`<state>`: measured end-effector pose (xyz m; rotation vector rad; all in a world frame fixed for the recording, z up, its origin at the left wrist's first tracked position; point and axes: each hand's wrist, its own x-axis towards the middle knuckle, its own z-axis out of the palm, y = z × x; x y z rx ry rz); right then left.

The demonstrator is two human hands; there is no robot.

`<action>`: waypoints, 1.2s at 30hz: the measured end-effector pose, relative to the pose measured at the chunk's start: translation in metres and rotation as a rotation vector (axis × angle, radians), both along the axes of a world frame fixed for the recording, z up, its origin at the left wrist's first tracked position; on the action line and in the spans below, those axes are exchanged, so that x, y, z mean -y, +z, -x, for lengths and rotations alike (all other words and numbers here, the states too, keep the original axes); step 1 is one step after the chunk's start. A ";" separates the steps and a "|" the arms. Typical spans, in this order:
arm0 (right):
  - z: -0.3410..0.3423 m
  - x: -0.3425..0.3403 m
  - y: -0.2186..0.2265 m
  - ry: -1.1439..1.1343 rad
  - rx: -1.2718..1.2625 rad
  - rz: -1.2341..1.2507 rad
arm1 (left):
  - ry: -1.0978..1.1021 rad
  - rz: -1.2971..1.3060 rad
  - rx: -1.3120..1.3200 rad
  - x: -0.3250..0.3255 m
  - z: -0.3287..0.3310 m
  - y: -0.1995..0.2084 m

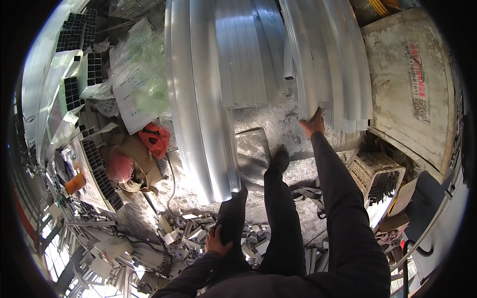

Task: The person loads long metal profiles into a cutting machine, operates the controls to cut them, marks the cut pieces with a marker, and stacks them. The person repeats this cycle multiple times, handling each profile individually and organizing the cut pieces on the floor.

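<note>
My right hand (313, 124) reaches forward to the near end of a stack of long silvery metal profiles (328, 64). Its thumb and fingers straddle the end of one profile, gripping it; part of the fingers is hidden against the metal. My left hand (217, 242) rests on my left thigh, fingers spread and holding nothing. Another stack of long, wide profiles (198, 99) runs along the left, its near end close to my left knee. Between the stacks lie shorter flat profiles (243, 59), and a square metal tube (288, 64) lies by the right stack.
Metal offcuts (194, 228) litter the floor around my feet. At left are plastic-wrapped bundles (141, 79), a red bag (155, 140) and bundled dark square tubes (94, 159). On the right stand a worn board (407, 89) and a plastic crate (375, 174); dark straps (310, 194) lie near my right foot.
</note>
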<state>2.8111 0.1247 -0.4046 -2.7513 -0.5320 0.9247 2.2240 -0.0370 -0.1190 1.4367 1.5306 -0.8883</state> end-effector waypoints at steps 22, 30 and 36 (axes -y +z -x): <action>-0.047 -0.175 -0.030 0.152 0.267 -0.129 | 0.121 -0.093 0.014 -0.001 0.000 -0.018; -0.069 -0.199 -0.100 -0.037 -0.415 -0.389 | 0.249 -0.067 0.040 -0.002 0.005 -0.014; -0.022 -0.124 -0.096 0.407 0.159 -0.448 | 0.236 -0.089 0.054 -0.007 0.009 -0.013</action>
